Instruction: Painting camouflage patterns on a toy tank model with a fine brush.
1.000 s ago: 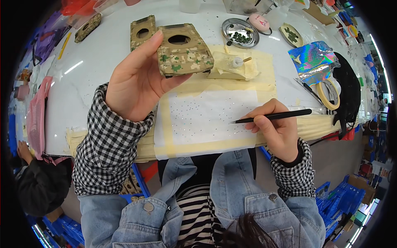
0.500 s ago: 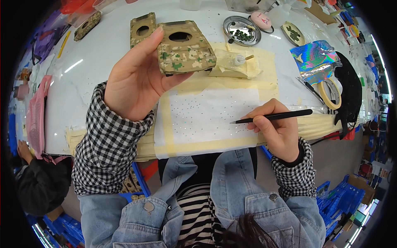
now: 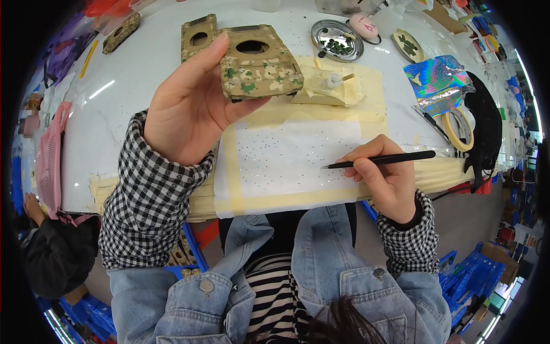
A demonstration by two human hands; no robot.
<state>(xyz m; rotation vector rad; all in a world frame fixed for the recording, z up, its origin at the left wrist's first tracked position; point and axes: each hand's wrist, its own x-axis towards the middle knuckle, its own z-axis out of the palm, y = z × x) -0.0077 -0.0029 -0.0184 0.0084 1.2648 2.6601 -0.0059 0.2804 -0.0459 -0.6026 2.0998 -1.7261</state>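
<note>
L hand [image 3: 192, 109] grips camo case [image 3: 260, 62]; R hand [image 3: 384, 178] pinches pen [image 3: 381, 160].

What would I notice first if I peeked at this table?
Probably the camouflage-patterned case with a round hole, held up in the left hand near the middle top. Below it lies a white sheet dotted with tiny gems and framed in yellowish tape, where the right hand points a thin black tool. To the right, a shiny rainbow foil bag gleams.
</note>
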